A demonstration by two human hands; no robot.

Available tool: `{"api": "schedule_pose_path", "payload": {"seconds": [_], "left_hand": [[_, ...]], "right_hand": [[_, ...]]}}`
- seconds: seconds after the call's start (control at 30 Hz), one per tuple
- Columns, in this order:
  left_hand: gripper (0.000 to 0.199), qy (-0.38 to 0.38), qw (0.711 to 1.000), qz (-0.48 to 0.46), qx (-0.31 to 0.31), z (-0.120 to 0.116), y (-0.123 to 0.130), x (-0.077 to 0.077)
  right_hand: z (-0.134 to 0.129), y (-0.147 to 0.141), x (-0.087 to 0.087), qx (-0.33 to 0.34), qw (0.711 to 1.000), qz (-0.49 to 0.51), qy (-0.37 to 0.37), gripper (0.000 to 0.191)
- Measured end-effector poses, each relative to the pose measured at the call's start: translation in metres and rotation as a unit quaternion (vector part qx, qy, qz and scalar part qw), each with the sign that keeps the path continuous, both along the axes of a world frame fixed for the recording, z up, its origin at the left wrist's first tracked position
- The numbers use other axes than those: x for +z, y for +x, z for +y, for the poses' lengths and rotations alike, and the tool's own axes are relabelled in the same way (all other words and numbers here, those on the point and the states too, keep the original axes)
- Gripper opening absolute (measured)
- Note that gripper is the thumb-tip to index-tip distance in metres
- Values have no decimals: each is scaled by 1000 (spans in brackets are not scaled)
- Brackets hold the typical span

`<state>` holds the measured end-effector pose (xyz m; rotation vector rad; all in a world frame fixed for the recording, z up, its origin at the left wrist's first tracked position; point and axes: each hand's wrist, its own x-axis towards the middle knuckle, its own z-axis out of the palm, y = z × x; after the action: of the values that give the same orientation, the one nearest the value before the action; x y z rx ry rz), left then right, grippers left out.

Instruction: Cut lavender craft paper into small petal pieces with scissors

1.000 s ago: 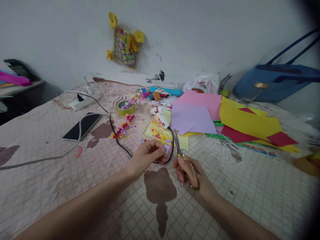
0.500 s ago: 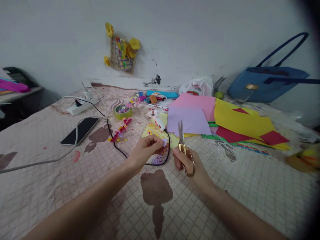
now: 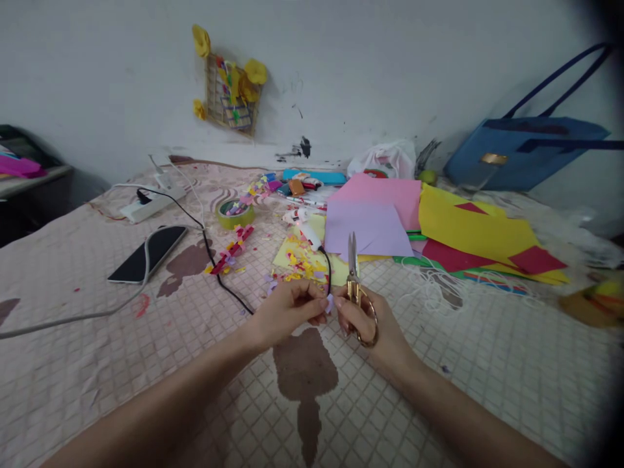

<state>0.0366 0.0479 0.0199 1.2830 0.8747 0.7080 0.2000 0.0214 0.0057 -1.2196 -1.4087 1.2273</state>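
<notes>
Between the fingertips of my left hand (image 3: 292, 312) is a small purple paper piece (image 3: 329, 303). My right hand (image 3: 368, 318) is wrapped round gold-handled scissors (image 3: 353, 260), whose blades point up and away from me and look closed. Both hands are close together, with the purple piece between them. Just beyond lies a white glue gun (image 3: 309, 235) on a pale yellow sheet, near a heap of small yellow and pink cutouts (image 3: 303, 261). A purple sheet (image 3: 365, 227) lies behind the scissors.
To the left are a phone (image 3: 149, 253), a power strip (image 3: 152, 204), cables, green tape (image 3: 234, 213) and a red strip with small cutouts (image 3: 233, 249). To the right are yellow sheets (image 3: 472, 227), white string (image 3: 436, 286) and a blue bag (image 3: 526, 153) by the wall.
My left hand has moved down and right with the purple piece, closer to my right hand. More of the cutout heap shows. The view has shifted slightly.
</notes>
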Motion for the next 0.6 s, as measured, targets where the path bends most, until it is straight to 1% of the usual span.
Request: {"api": "schedule_pose_path", "payload": {"seconds": [0.13, 0.27, 0.37, 0.47, 0.6], "left_hand": [[22, -30, 997, -33, 55, 0, -1, 4], [21, -47, 991, -71, 102, 0, -1, 5], [22, -50, 987, -93, 119, 0, -1, 5], [22, -50, 985, -109, 127, 1, -2, 5], [20, -53, 981, -129, 137, 2, -3, 5]], "right_hand": [[-6, -1, 2, -3, 1000, 1, 2, 33], [-15, -4, 5, 40, 998, 10, -37, 41], [-20, -6, 4, 64, 996, -19, -54, 44], [-22, -7, -2, 78, 995, -20, -62, 43], [-23, -7, -6, 78, 995, -34, -51, 41]]}}
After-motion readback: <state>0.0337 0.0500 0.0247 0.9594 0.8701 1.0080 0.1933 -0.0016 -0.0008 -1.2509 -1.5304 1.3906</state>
